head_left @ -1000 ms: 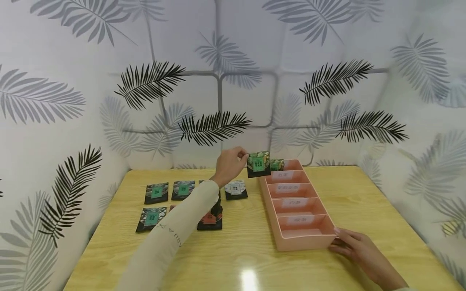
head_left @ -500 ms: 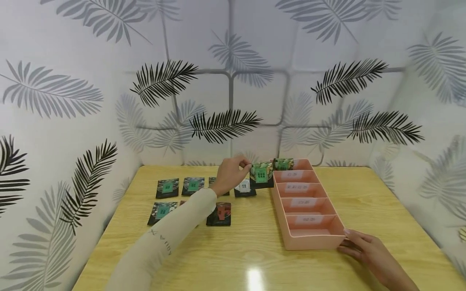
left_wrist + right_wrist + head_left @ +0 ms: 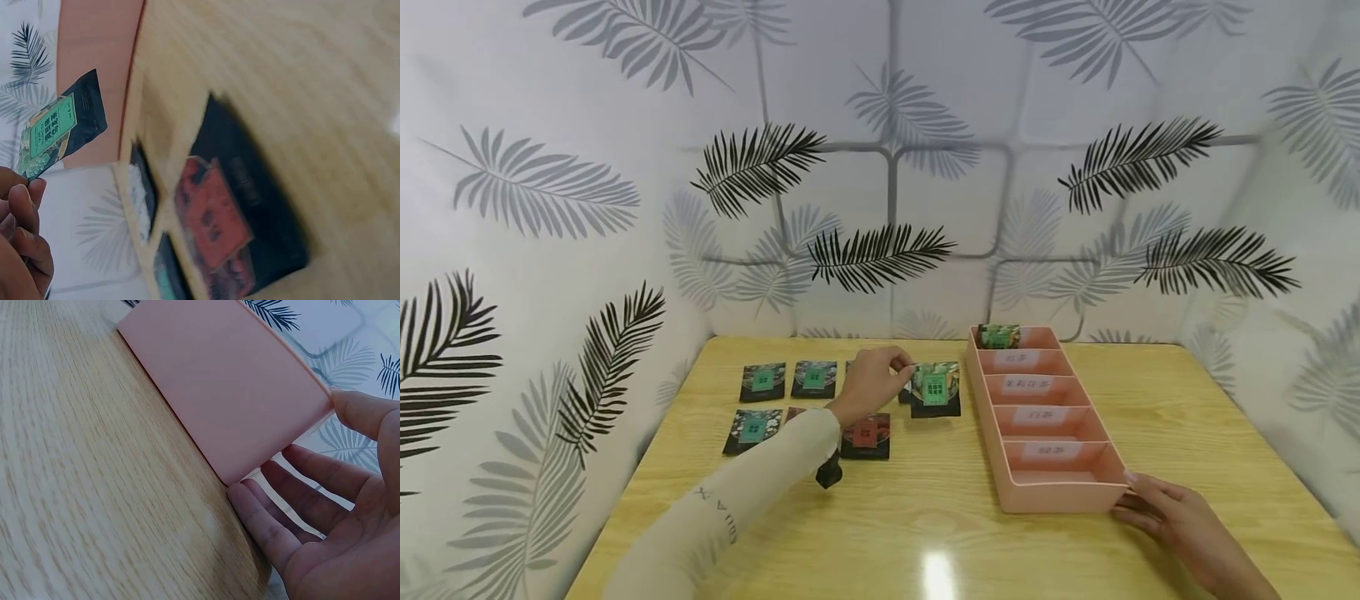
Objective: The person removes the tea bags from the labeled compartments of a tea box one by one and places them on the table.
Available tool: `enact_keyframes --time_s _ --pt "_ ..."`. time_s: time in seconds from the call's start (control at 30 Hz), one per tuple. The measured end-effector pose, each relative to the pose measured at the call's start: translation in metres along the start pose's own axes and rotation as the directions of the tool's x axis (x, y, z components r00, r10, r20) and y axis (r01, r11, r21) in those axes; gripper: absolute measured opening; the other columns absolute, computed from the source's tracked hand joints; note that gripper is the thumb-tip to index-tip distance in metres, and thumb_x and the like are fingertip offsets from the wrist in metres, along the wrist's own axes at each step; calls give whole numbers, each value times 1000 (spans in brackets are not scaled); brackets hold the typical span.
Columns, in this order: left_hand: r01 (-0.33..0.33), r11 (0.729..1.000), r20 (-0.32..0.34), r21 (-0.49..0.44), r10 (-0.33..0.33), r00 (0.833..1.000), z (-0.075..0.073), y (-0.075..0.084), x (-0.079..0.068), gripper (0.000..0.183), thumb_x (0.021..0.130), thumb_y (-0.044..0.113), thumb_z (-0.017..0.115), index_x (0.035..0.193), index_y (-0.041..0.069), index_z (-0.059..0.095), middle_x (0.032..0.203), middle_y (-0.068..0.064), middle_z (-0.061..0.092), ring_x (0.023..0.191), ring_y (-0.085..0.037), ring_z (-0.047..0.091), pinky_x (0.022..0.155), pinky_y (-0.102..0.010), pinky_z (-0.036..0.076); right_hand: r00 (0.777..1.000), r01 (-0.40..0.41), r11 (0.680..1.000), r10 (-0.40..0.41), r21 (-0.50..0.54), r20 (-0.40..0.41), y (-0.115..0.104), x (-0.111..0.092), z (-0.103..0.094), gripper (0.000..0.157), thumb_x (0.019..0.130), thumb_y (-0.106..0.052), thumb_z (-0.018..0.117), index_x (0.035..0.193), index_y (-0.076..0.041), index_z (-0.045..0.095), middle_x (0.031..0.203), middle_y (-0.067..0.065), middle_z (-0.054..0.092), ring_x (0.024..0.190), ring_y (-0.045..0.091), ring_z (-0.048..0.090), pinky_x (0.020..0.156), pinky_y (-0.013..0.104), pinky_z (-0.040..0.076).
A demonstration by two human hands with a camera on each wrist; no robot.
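My left hand (image 3: 874, 385) pinches a black and green tea sachet (image 3: 935, 390) by its upper left corner, just left of a pink divided box (image 3: 1063, 499). In the left wrist view the sachet (image 3: 62, 125) hangs tilted from the thumb and fingertips. My right hand (image 3: 1183, 521) holds the box's near right corner. In the right wrist view, the thumb touches the top edge and the other fingers lie against the lower side of the box (image 3: 219, 381). Another green tea sachet (image 3: 998, 337) stands in the box's farthest compartment.
Several sachets lie left of the box in two rows, among them a red one (image 3: 866, 436) and a green-labelled one (image 3: 763, 381); my left arm hides some. White labels (image 3: 1027, 384) mark the box's compartments. The wooden table (image 3: 940, 508) meets a leaf-patterned wall behind.
My left hand has lowered the pinched sachet from level with the box's far end to beside its left wall. The right hand stays at the box corner. The head view has shifted left.
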State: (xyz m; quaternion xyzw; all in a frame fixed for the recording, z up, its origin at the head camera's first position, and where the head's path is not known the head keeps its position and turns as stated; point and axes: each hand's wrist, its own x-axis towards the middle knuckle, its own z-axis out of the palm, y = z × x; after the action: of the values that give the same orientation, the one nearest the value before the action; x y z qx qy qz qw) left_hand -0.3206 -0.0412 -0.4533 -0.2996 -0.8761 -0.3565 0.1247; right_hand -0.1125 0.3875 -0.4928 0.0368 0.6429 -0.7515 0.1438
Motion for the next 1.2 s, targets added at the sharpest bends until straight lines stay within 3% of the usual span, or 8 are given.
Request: enact_keyframes --time_s 0.23,0.37,0.63,1.2 --pt "28 1000 50 -12 -28 998 5 -2 -19 10 101 19 68 101 13 76 88 3 74 66 -4 60 66 -30 51 997 -59 998 58 -21 -59 -1 2 1 33 112 -31 47 122 -8 69 117 5 72 108 15 70 98 38 53" --pt "47 999 73 -26 -45 996 7 0 -24 10 101 18 68 101 12 76 89 3 73 69 -5 62 69 -30 53 999 -27 1000 27 -11 -35 1 1 -2 33 113 -28 45 121 -9 71 116 5 72 107 16 70 97 37 54" --pt "82 996 127 -38 -77 989 9 -5 -34 10 102 18 67 101 12 76 87 3 73 56 -2 58 60 -27 51 1000 25 1000 -25 1 17 3 2 -3 34 114 -25 41 120 -16 74 116 2 73 107 16 71 95 33 54" --pt "124 992 177 1 -123 977 16 -12 -41 11 102 16 67 100 9 75 85 1 73 57 -2 60 65 -28 55 999 22 999 -23 -30 -33 3 2 0 33 113 -25 44 118 -17 75 113 2 74 105 16 72 93 32 55"
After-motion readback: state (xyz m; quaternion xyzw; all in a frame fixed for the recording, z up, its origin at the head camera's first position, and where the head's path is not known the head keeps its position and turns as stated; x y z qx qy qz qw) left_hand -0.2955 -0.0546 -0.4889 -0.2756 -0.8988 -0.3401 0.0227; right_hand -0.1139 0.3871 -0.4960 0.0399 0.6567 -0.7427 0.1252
